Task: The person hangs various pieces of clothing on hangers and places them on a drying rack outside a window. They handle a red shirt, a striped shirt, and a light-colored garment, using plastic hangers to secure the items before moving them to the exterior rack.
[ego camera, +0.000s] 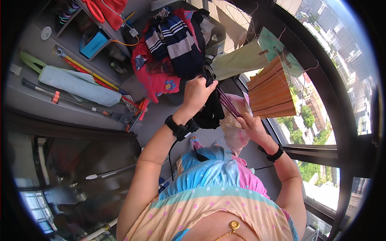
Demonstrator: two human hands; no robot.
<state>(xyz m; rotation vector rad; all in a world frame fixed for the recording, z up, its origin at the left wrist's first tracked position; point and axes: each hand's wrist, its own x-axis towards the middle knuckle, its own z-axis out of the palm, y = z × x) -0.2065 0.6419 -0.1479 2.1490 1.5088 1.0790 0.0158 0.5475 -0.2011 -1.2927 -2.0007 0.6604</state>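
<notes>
My left hand (196,95) is closed on a bunched black cloth (212,113), which hangs down below it. My right hand (252,126) grips the lower end of several thin purple bars (229,104), which look like a bundle of clothes hangers. They slant up towards my left hand, and their upper ends are partly hidden by black cloth. Just beyond my left hand is a heap of clothes with a navy and grey striped garment (178,42) on top and a red patterned garment (156,81) beneath. A pale pink cloth (236,132) hangs beside my right hand.
An orange striped cloth (273,90) and a pale green cloth (241,58) hang by the windows at right. Along the left wall are a light blue folded cover (78,86), a squeegee-type tool (135,116) and a shelf unit with a blue box (94,44).
</notes>
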